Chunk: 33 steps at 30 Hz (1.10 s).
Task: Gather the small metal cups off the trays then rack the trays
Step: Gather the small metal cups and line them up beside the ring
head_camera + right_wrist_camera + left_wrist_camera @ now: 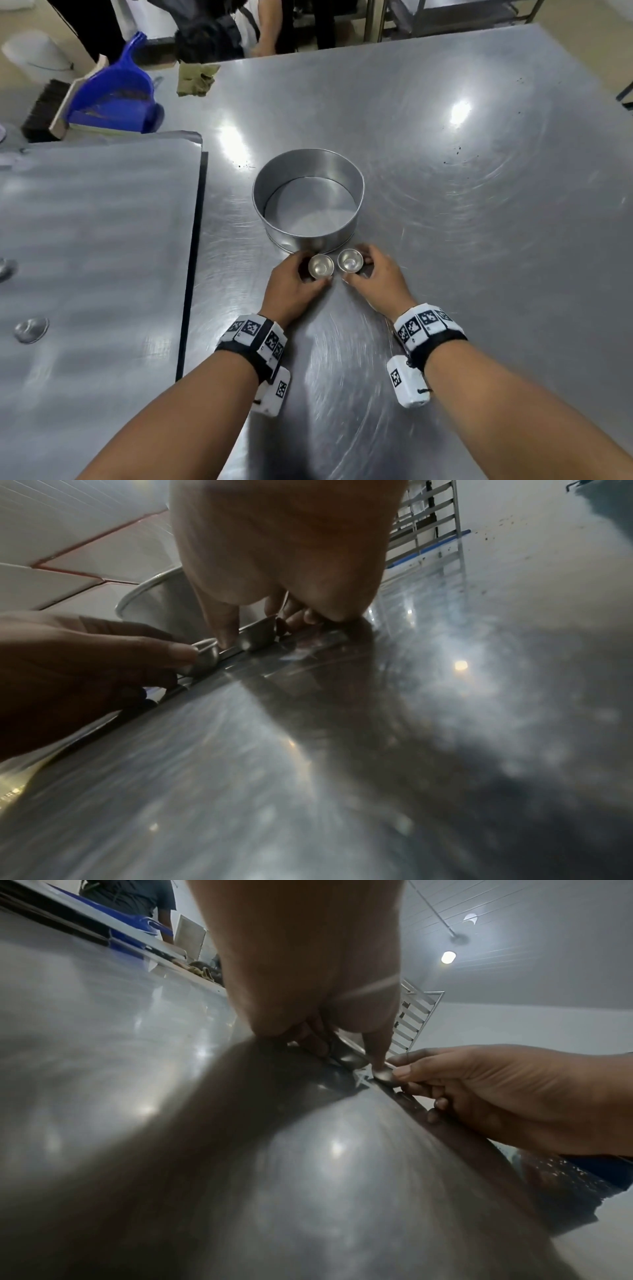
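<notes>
Stainless steel forms both small round metal cups, which stand upright and side by side on the steel worktop (445,178), just in front of the round aluminium cake tin (308,200) near the worktop's centre. The left small cup (321,266) is gripped by the left hand (294,287), with the thumb on the near side of the cup and the fingers curled round its far side. The right small cup (350,260) is gripped in the same manner by the right hand (378,279). The two cups stand close together; whether their rims touch cannot be told. In the right wrist view both cups (257,638) rest with their bases on the worktop surface, and the tin wall (150,607) rises directly behind them.

The cake tin is open-topped and holds nothing visible.

A large flat rectangular metal tray (102,257) lies along the left edge of the worktop, well apart from the cups. Two more small metal cups remain on it, near its left side: one (31,329) towards the near end and one (6,269) further back, partly cut off by the frame.

At the far left corner of the worktop lie a blue plastic dustpan (116,92) and a dark-bristled hand brush (42,111). A crumpled tan cloth (197,80) lies near the far edge. A metal tray rack (416,1015) stands beyond the worktop.
</notes>
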Motion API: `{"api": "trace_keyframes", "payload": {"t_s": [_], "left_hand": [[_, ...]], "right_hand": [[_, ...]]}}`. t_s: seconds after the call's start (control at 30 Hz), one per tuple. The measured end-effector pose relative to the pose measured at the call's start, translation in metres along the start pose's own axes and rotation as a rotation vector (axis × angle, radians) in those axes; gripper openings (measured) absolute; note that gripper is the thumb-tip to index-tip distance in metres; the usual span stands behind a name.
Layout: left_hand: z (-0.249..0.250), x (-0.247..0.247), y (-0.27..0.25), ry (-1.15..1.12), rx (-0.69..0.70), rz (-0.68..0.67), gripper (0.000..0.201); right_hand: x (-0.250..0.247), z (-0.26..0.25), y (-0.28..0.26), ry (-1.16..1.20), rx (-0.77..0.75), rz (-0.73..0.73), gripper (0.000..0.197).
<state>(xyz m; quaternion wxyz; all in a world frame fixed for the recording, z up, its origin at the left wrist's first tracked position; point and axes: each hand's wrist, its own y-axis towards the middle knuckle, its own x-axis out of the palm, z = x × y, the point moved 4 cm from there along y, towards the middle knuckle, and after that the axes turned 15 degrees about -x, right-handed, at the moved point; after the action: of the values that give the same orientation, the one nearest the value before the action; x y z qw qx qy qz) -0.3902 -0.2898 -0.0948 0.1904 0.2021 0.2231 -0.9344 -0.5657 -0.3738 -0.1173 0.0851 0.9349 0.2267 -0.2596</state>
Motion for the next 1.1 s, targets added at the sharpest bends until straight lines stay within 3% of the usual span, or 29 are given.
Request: {"api": "trace_keyframes", "payload": {"t_s": [0.2, 0.47, 0.67, 0.9, 1.1], "left_hand": [[0.001, 0.006, 0.0, 0.0, 0.018, 0.03, 0.045], [0.001, 0.004, -0.002, -0.062, 0.013, 0.021, 0.035], [-0.002, 0.007, 0.002, -0.005, 0.082, 0.051, 0.044], [-0.003, 0.007, 0.003, -0.033, 0.053, 0.065, 0.034], [-0.008, 0.01, 0.008, -0.003, 0.06, 0.087, 0.04]], "right_hand": [[-0.001, 0.0, -0.001, 0.047, -0.051, 0.021, 0.048], [-0.002, 0.003, -0.003, 0.019, -0.089, 0.041, 0.045], [-0.002, 0.002, -0.001, 0.002, -0.111, 0.042, 0.042], [-0.004, -0.002, 0.0, -0.002, -0.12, 0.056, 0.036], [-0.005, -0.004, -0.001, 0.001, -0.11, 0.051, 0.037]]}}
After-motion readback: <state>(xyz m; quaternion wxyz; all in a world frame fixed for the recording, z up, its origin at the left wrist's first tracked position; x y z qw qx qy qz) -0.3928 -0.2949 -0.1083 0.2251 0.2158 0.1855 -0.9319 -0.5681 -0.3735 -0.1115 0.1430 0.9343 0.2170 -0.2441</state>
